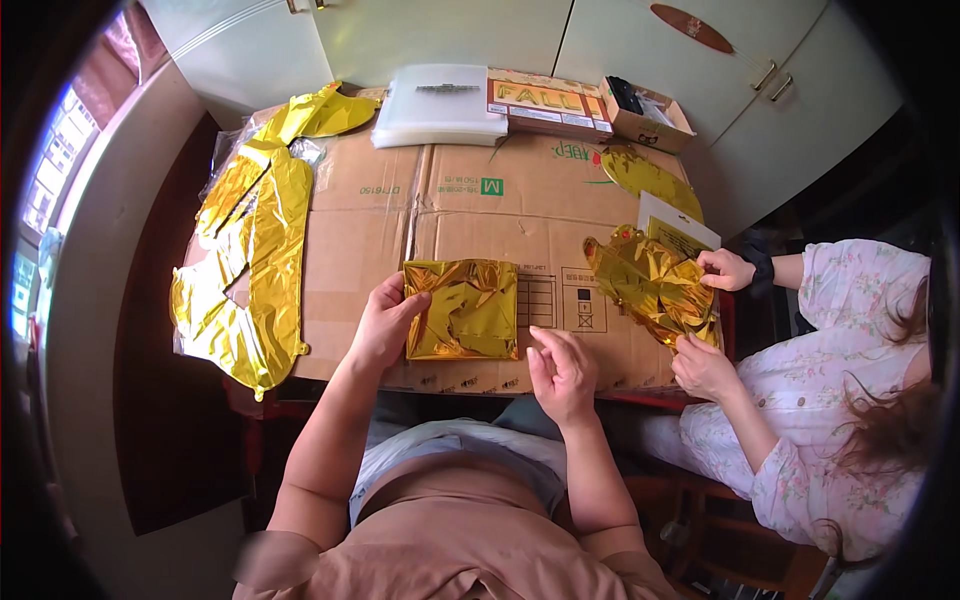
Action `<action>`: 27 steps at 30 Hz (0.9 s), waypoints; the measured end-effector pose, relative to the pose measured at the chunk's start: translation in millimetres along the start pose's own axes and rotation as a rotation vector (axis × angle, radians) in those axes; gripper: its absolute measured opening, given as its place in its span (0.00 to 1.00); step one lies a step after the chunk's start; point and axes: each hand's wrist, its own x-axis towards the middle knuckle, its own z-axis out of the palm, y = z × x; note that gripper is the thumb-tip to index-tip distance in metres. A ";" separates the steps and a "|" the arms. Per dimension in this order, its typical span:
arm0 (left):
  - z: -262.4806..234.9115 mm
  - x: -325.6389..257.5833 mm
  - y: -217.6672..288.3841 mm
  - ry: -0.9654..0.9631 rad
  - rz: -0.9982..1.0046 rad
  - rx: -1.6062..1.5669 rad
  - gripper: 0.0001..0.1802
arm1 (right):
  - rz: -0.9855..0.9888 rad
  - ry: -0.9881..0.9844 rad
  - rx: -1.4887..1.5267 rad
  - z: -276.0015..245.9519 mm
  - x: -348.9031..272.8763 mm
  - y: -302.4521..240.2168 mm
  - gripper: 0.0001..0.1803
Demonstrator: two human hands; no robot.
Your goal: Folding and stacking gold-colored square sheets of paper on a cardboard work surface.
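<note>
At the centre of the frame a folded gold foil balloon (463, 309) lies flat on the cardboard sheet (370, 240) that covers the table. The left hand (383, 322) rests on the foil's left edge, thumb over the upper corner and fingers bent down onto the cardboard beside it, pressing more than pinching. The right hand (562, 372) hangs just off the foil's lower right corner with its fingers loosely spread and holding nothing; whether a fingertip touches the foil cannot be told. To keep this fold neat, I judge the left hand should go on pinning its edge flat while the right smooths outward from the middle, so trapped air and creases are pushed to the open side and the slippery foil does not slide on the cardboard. At the right of the frame a co-worker's hands (726, 268) grip a crumpled gold foil piece (652, 285). A heap of unfolded gold foil balloons (250, 260) fills the left of the frame, and at the upper centre sit a stack of clear plastic bags (440, 108), a flat printed package (548, 102) and a small open carton (650, 115).
</note>
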 end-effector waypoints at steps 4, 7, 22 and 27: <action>-3.1 1.0 -3.3 -0.009 -0.010 -0.011 0.09 | -0.086 -0.068 -0.116 1.1 2.5 -2.1 0.16; -2.4 1.2 -4.0 0.002 -0.006 -0.014 0.08 | -0.105 -0.101 -0.152 3.5 0.7 0.5 0.17; -13.9 1.5 -9.8 -0.120 0.017 -0.212 0.13 | -0.089 -0.051 -0.166 3.3 2.3 -2.1 0.14; -15.5 2.8 -12.7 -0.124 0.030 -0.261 0.15 | -0.058 -0.044 -0.116 3.6 6.3 -1.9 0.14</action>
